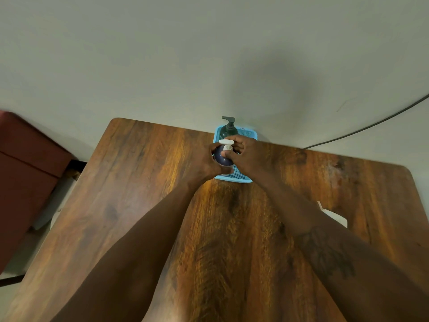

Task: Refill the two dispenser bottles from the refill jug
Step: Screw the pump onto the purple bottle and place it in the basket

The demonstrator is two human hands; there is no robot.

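Observation:
A dark blue dispenser bottle [222,159] with a white pump head [226,142] stands over the near part of a light blue basket [236,176]. My left hand [210,165] wraps around the bottle's body. My right hand [247,152] has its fingers closed around the white pump neck. Behind it in the basket stands a dark green dispenser bottle [228,130] with a dark pump. A white object [335,216], partly hidden by my right forearm, lies on the table at the right; I cannot tell what it is.
The basket sits at the far edge of a wooden table [139,194], against a pale wall. A black cable [371,123] runs along the wall at the right. A dark red seat [25,173] stands left of the table.

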